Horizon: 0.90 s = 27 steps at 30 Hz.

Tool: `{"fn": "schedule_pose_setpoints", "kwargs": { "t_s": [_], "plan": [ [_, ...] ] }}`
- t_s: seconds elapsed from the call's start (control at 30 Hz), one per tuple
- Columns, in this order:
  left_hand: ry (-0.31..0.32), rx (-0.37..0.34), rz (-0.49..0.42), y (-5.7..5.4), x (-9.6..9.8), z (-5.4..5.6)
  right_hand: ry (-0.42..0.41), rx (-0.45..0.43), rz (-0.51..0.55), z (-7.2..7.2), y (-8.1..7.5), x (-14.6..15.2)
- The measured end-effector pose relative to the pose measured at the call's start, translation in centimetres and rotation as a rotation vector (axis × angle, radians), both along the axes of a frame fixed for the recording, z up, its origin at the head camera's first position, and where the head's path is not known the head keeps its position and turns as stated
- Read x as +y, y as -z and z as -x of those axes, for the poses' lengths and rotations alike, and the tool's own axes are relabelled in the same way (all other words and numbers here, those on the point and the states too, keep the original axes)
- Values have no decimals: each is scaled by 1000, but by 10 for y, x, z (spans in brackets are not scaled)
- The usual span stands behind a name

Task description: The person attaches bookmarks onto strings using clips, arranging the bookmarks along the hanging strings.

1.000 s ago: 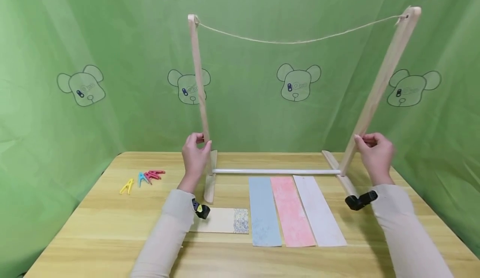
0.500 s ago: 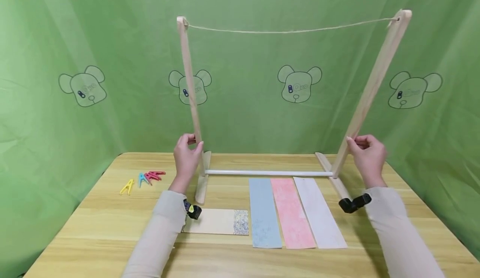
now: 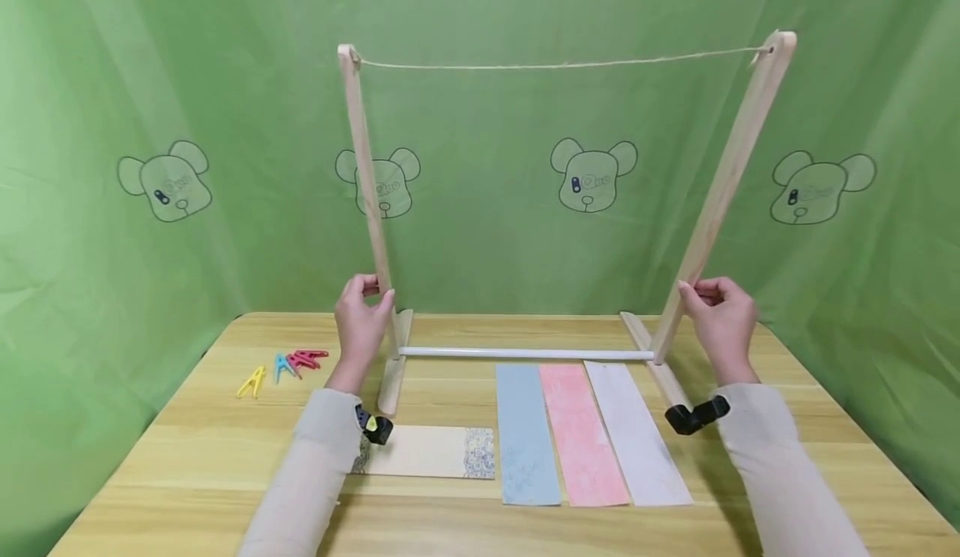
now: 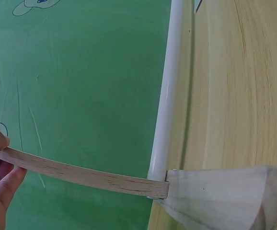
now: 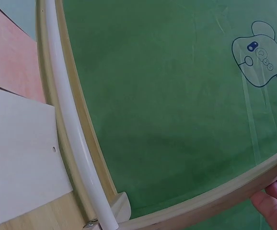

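Note:
A wooden frame stands on the table, its left post and right post joined by a white rod low down and a string between the tops. My left hand pinches the left post a little above its foot. On the other side my right hand grips the right post between thumb and fingers, at about the same height. The left wrist view has the thumb and fingers on the post's edges; the right wrist view shows only some fingertips at the post.
Blue, pink and white paper strips lie before the rod. A cream card with patterned ends lies left of them, partly behind the left wrist camera. Yellow, blue and red clips lie at left. A green curtain hangs behind.
Both hands have shifted the frame to the left across the table. The string has gone from sagging to nearly straight. Strips and clips have stayed in place.

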<state>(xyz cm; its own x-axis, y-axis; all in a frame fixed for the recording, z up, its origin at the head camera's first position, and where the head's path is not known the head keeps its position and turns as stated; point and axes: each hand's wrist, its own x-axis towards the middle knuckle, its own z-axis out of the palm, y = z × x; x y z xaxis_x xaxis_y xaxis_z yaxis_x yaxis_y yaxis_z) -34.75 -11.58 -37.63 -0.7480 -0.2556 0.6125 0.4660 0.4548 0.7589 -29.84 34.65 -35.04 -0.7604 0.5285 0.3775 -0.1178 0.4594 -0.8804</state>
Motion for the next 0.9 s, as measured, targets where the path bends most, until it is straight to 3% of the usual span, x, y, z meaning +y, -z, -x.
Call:
{"fn": "schedule_pose_setpoints", "kwargs": {
  "t_s": [0.9],
  "plan": [
    [-21, 24, 23, 1, -19, 2, -26, 4, -27, 4, 0, -15]
  ]
}}
